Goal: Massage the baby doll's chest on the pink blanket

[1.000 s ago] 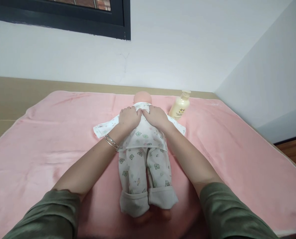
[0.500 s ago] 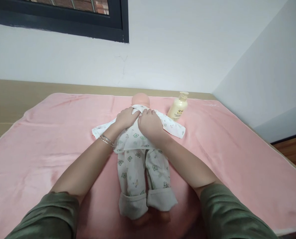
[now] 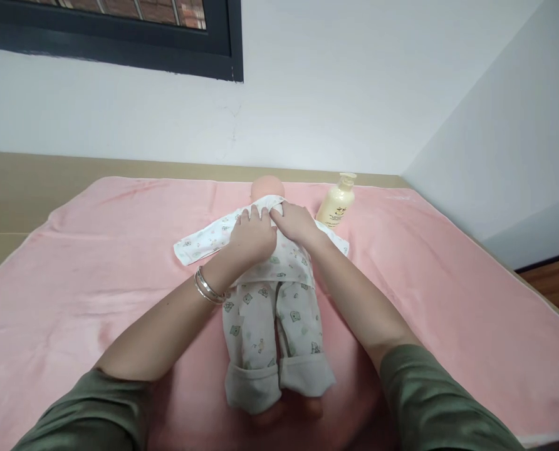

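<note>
A baby doll (image 3: 267, 188) lies stretched out with its head at the far end and its feet nearest me; no face shows. It wears a white printed top (image 3: 289, 263) and matching trousers (image 3: 299, 316) with turned-up cuffs. My left hand (image 3: 254, 237) rests on the upper middle of the top, fingers stretched and slightly apart. Beside it, my right hand (image 3: 296, 223) lies over the doll's right-side shoulder area, thumb out toward the middle and other fingers partly hidden. Both hands press on the cloth without visibly grasping it.
A pale yellow pump bottle (image 3: 336, 202) stands behind the sleeve on the right. Under the doll spreads a pink blanket (image 3: 120, 263) over a wooden surface (image 3: 7, 188). A white wall (image 3: 331, 94) with a dark window frame (image 3: 223, 56) rises behind.
My left hand has shifted right and nearer, from the shoulder to the middle of the doll's top. My right hand has moved right and slightly away, toward the other shoulder.
</note>
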